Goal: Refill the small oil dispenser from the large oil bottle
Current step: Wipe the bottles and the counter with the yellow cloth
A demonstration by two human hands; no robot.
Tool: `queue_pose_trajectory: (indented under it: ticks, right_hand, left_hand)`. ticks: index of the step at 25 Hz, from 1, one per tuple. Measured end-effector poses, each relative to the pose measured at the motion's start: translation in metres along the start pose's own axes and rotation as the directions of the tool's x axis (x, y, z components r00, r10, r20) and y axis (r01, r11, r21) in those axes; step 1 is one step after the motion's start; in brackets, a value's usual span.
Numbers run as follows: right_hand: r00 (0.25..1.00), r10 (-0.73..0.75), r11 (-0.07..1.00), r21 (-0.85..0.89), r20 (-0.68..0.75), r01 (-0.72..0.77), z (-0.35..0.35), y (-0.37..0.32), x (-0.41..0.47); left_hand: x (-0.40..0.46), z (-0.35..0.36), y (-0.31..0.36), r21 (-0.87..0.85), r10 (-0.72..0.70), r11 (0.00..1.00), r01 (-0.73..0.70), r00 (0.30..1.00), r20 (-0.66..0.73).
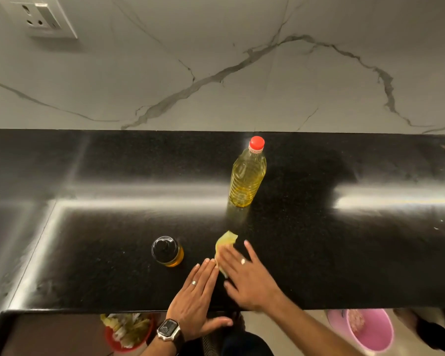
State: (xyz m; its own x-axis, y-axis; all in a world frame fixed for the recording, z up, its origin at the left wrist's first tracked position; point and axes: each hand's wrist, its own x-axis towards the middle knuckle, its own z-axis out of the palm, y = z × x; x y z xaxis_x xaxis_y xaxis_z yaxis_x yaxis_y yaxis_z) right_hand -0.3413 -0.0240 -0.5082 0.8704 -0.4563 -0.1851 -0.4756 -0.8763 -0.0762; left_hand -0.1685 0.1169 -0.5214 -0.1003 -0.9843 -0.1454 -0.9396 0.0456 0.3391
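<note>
Looks near done or wiping up: big oil bottle [247, 176] stands capped mid-counter [88, 163], small dispenser [167, 251] lidded, some oil inside, near the front edge. Right hand [244, 276] presses a yellow cloth [225, 246] flat, fingers straight. Left hand [195, 301] flat beside it, fingers straight, holding nothing.

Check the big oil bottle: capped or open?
Capped. The red cap sits on the large oil bottle, which stands upright on the counter.
</note>
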Motion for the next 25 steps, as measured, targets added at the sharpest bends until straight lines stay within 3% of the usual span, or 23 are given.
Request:
queue_pose_trajectory:
  ticks: [3, 5, 7, 9, 10, 12, 13, 15, 17, 19, 20, 22, 23, 25]
  right_hand:
    - [0.942, 0.336, 0.940, 0.055, 0.019, -0.336, -0.007, 0.031, -0.001]
    - [0.918, 0.395, 0.917, 0.079, -0.035, -0.392, 0.005, 0.022, -0.046]
    - [0.983, 0.185, 0.980, 0.076, -0.010, -0.184, 0.008, -0.018, -0.073]
    - [0.998, -0.033, 0.998, 0.055, 0.054, 0.030, 0.014, -0.035, -0.046]
    - [0.999, -0.046, 0.999, 0.016, 0.004, 0.046, 0.009, -0.027, -0.018]
    - [0.979, 0.204, 0.979, -0.005, 0.031, -0.204, -0.008, 0.019, 0.020]
    - [0.934, 0.356, 0.934, 0.020, 0.030, -0.356, -0.009, 0.041, 0.013]
    - [0.883, 0.468, 0.882, 0.071, -0.032, -0.465, 0.006, 0.042, -0.032]
    - [0.976, 0.214, 0.972, 0.094, 0.037, -0.217, 0.006, -0.009, -0.064]
    - [0.996, -0.060, 0.996, 0.077, 0.062, 0.056, 0.011, -0.028, -0.041]
    - [1.000, 0.001, 0.996, 0.085, 0.029, -0.003, 0.004, -0.019, -0.013]
    - [0.966, 0.233, 0.964, 0.102, 0.112, -0.244, -0.015, 0.002, 0.023]
    - [0.977, 0.183, 0.976, 0.098, 0.113, -0.194, -0.017, 0.007, 0.025]
    - [0.986, -0.103, 0.994, 0.049, 0.134, 0.097, -0.010, 0.007, 0.015]
  left_hand:
    - [0.001, -0.003, 0.002, -0.002, -0.018, 1.000, 0.019, 0.999, 0.051]
    - [0.001, -0.004, 0.001, -0.005, -0.032, 0.999, 0.033, 0.996, 0.089]
    - [0.001, -0.003, -0.001, -0.022, -0.027, 0.999, 0.028, 0.998, 0.059]
    - [0.000, 0.001, -0.002, -0.045, -0.015, 0.999, 0.015, 1.000, 0.009]
    - [-0.001, 0.002, -0.003, -0.049, -0.009, 0.999, 0.009, 1.000, -0.005]
    - [-0.001, 0.000, -0.003, -0.027, 0.005, 1.000, -0.005, 1.000, 0.000]
    - [-0.001, -0.002, -0.002, -0.014, 0.004, 1.000, -0.004, 1.000, 0.013]
    - [-0.001, -0.004, -0.003, -0.022, -0.004, 1.000, 0.005, 0.999, 0.049]
    - [-0.001, -0.001, -0.006, -0.046, 0.004, 0.999, -0.001, 0.998, 0.058]
    - [-0.002, 0.002, -0.007, -0.059, 0.017, 0.998, -0.015, 0.999, 0.034]
    - [-0.001, 0.002, -0.008, -0.070, 0.018, 0.997, -0.015, 0.999, 0.033]
    - [-0.001, -0.003, -0.006, -0.071, -0.004, 0.997, 0.009, 0.997, 0.073]
    - [-0.001, -0.005, -0.006, -0.077, -0.013, 0.997, 0.019, 0.996, 0.083]
    - [-0.002, -0.004, -0.007, -0.113, -0.005, 0.994, 0.010, 0.999, 0.039]
